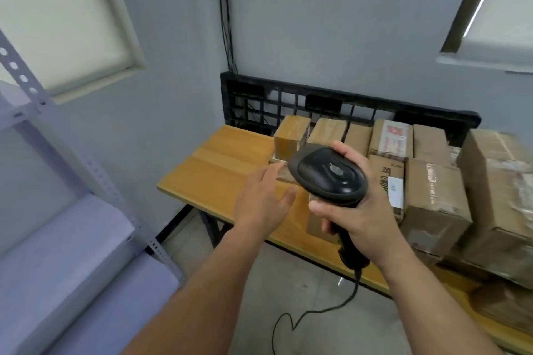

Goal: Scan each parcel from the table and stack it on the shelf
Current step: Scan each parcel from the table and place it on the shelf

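My right hand point(363, 210) grips a black corded barcode scanner point(328, 173) by its handle, its head held over the wooden table point(219, 173). My left hand point(262, 201) is open with fingers spread, stretched over the table toward a small cardboard parcel point(290, 138) at the left end of the row. Its fingertips lie near a low parcel mostly hidden behind the scanner. Several brown cardboard parcels point(432, 201) crowd the right half of the table. The grey metal shelf point(66, 253) stands at the left, its boards bare.
A black plastic pallet point(288, 98) leans against the wall behind the table. The scanner's cable point(317, 311) trails down to the floor. Windows with blinds sit on both walls. Grey floor lies between shelf and table.
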A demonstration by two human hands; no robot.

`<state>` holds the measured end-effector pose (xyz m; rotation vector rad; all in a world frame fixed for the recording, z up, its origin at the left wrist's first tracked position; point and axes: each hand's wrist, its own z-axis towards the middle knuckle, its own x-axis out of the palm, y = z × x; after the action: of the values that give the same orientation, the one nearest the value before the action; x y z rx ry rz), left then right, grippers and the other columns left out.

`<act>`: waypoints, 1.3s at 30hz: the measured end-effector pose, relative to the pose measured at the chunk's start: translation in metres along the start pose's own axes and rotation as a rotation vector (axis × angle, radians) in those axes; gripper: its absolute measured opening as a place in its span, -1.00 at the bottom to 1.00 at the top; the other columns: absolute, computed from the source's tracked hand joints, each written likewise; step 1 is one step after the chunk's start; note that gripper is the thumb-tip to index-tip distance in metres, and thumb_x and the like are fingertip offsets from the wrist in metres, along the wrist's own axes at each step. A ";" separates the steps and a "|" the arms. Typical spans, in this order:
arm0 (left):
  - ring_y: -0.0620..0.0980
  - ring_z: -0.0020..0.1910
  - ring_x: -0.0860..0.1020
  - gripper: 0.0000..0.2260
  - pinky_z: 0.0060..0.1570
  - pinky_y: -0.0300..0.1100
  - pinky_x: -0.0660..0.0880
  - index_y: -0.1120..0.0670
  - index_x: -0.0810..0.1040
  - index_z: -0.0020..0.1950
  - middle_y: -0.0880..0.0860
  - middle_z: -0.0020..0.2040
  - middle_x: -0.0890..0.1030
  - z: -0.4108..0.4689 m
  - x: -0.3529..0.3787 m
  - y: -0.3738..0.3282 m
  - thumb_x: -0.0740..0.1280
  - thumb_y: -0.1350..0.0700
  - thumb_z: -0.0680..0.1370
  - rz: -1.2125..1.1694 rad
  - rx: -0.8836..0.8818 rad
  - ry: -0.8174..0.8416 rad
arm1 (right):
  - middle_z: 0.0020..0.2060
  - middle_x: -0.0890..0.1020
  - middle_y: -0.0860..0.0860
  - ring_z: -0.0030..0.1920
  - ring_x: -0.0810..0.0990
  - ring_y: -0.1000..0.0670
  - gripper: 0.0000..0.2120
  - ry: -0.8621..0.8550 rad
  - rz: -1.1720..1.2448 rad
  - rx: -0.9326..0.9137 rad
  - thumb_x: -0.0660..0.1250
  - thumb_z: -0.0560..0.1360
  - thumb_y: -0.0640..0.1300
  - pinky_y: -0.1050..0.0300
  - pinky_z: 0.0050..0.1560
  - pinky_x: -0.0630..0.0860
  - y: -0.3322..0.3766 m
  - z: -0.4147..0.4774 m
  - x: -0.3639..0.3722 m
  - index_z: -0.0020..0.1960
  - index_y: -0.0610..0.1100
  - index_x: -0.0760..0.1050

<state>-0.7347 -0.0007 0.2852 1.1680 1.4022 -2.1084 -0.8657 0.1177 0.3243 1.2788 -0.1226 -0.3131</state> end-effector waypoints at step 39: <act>0.14 0.17 0.55 0.11 -0.14 -0.07 0.63 -0.26 -0.09 0.54 0.12 0.28 0.50 0.100 0.016 0.002 0.48 0.43 0.31 -0.856 -0.220 0.492 | 0.06 0.59 -0.15 -0.44 0.57 -0.20 -0.23 -0.354 -0.085 0.039 0.51 0.33 -0.32 -0.10 -0.37 0.61 0.004 0.008 -0.035 0.37 0.19 0.32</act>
<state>-0.7873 -0.0878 0.2881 1.1613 2.6641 -2.1163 -0.9005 0.1214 0.3330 1.2599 -0.3771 -0.6117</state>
